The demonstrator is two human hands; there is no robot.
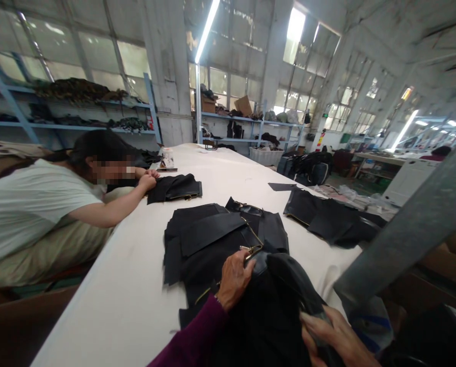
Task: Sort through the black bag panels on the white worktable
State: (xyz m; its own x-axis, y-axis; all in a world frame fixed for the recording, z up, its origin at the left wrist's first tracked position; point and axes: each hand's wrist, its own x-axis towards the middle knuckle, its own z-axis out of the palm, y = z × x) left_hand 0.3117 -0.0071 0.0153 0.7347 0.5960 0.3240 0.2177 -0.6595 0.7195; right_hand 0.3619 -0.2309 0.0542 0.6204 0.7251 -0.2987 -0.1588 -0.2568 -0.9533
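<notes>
My left hand [235, 278], in a purple sleeve, is closed around the upper edge of a black fabric piece [266, 311], beside a gold-toothed zipper [255, 238]. Lower right, my right hand [332, 334] grips the same piece along a dark, glossy edge, its fingers partly hidden by the cloth. This piece bunches up toward me and covers part of a stack of black fabric panels [212, 232] lying on the white table [136, 285]. Gold zippers show along some of the panels.
Across the left side a person [40, 204] leans over the table, hands at another black piece [176, 187]. More black panels [330, 216] lie at the right edge. A slanting metal post [411, 224] stands close on my right. Blue shelves [246, 118] line the back wall.
</notes>
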